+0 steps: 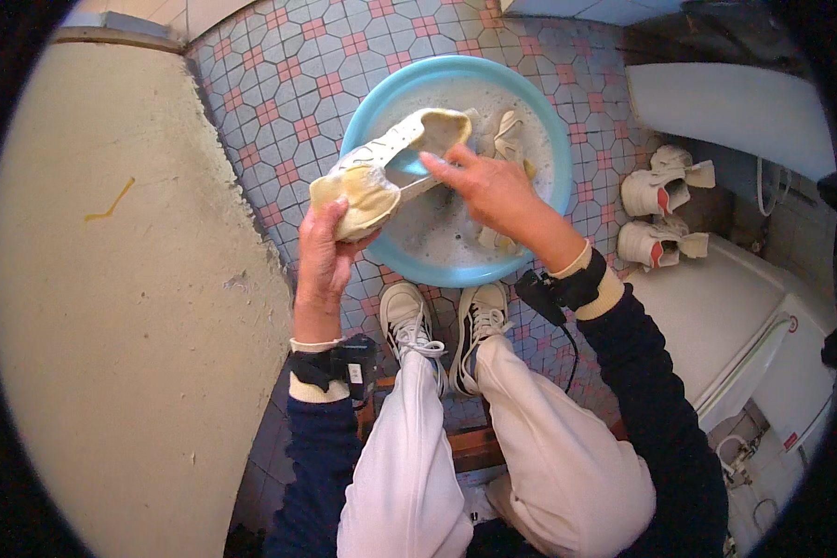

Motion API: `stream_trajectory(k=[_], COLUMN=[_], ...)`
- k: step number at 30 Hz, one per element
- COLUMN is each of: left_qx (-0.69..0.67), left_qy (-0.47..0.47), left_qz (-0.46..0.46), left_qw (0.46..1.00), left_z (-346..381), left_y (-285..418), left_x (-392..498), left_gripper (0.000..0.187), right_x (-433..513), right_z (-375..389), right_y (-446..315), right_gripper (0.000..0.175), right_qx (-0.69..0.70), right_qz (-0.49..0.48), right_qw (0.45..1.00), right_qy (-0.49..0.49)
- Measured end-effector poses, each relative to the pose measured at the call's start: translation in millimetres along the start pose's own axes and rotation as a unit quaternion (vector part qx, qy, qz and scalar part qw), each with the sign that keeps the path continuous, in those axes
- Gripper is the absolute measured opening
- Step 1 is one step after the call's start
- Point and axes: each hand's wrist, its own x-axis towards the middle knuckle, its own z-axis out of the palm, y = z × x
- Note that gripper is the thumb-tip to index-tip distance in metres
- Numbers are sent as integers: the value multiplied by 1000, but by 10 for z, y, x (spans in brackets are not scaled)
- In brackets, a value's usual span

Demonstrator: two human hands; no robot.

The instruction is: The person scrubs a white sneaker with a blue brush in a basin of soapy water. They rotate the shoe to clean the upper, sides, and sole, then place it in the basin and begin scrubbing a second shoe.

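Observation:
My left hand [326, 258] grips the toe end of a wet cream shoe [380, 148], thumb on top. The shoe's tongue [363, 199] is folded out towards me, yellowish and lightly sudsy. My right hand [495, 192] has curled fingers at the shoe's opening. From its fingertips a light-blue object [409, 164] reaches into the shoe; most of it is hidden, so its kind is unclear. Both hands are over a round light-blue basin [561, 160] of foamy water [439, 234]. Another cream shoe [509, 139] lies partly under the suds at the basin's right.
Two white shoes [652, 192] [659, 244] with red patches stand on the tiled floor [272, 97] to the right. Beside them is a white appliance or cabinet [725, 300]. A worn cream wall [132, 279] bounds the left. My sneakers [404, 314] are close to the basin's near rim.

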Motion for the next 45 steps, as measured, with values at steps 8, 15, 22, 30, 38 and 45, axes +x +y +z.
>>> stream_trajectory(k=[8,15,22,30,38,45], left_qx=[-41,-66,-88,-114,-95,-101], left_qy=[32,55,45,32,30,29], left_qz=[21,22,42,2,-6,12], left_qw=[998,996,994,993,995,994], left_z=[134,311,451,377,373,386], left_y=[-469,-686,-754,-831,-856,-843], left_x=[140,93,124,160,186,140], left_gripper=[45,41,40,39,38,38], right_x=[-164,189,-11,321,-188,320], right_z=[389,368,424,430,583,559], right_y=[-52,84,-163,236,-160,343], right_gripper=[25,26,26,33,28,27], right_qx=[149,38,140,27,110,51], right_qz=[160,261,234,290,189,246], right_qw=[976,962,962,954,976,964], right_qy=[17,71,30,73,12,84])
